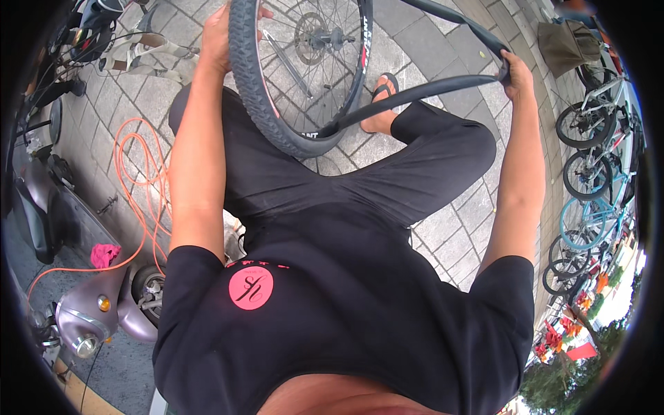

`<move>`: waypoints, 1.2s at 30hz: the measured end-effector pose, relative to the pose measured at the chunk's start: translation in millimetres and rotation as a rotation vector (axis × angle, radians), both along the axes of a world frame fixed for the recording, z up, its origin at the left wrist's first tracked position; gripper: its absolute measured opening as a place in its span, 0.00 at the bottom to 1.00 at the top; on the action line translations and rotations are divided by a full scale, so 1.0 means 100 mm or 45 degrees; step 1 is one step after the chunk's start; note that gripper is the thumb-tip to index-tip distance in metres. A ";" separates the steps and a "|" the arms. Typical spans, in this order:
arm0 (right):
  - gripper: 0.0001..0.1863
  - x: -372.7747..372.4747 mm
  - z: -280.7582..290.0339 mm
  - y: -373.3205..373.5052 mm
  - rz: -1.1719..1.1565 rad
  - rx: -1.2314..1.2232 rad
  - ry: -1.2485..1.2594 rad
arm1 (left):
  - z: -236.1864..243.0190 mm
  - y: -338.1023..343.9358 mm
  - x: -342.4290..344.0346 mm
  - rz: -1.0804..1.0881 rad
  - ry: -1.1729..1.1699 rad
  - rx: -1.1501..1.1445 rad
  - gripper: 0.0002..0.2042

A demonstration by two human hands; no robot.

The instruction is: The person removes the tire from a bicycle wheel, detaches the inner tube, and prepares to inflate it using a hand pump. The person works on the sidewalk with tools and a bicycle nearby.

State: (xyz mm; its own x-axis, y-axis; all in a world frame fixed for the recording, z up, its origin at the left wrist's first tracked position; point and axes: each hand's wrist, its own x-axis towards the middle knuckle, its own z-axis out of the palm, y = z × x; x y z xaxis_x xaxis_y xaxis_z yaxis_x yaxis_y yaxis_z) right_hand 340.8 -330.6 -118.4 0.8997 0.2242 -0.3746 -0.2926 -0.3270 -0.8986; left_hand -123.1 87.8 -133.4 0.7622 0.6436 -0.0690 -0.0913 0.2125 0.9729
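I sit with a bicycle wheel [257,104] upright between my legs. It has a knobby black tyre, thin spokes and a disc rotor [309,38]. My left hand [217,43] grips the upper left of the wheel, its fingertips partly hidden by the tyre. My right hand [514,75], out to the right, is closed on a black inner tube [436,90], pulled out in a long loop from the wheel. The tube meets the wheel at its lower right. A silver bar-like object [287,66] shows behind the spokes, just left of the hub.
At left are a purple scooter [83,311], an orange hose [142,138] and a pink cloth [105,254]. A row of bicycles [581,173] lines the right side, with a brown bag [560,45] at its far end. My sandalled foot [382,97] rests on the paving [449,242].
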 end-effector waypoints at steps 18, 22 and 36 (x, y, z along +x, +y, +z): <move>0.20 -1.60 -1.56 1.19 1.716 -1.280 -0.273 | 0.30 -0.16 0.42 -0.022 0.087 -0.330 0.24; 0.21 -1.84 -1.36 1.61 1.784 -1.527 -0.290 | 0.24 -0.02 0.32 0.027 0.119 -0.337 0.17; 0.30 -0.70 -1.66 3.27 0.687 -0.482 -0.103 | 0.02 0.00 0.43 0.124 0.172 -0.058 0.19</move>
State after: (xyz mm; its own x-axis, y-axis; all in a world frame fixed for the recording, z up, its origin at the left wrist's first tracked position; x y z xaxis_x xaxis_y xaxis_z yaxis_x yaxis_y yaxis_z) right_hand 270.3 -3.5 -284.1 0.7269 0.5169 -0.4521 0.0640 -0.7065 -0.7048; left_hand -79.9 87.5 -131.3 0.6781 0.7081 -0.1971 0.0171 0.2528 0.9674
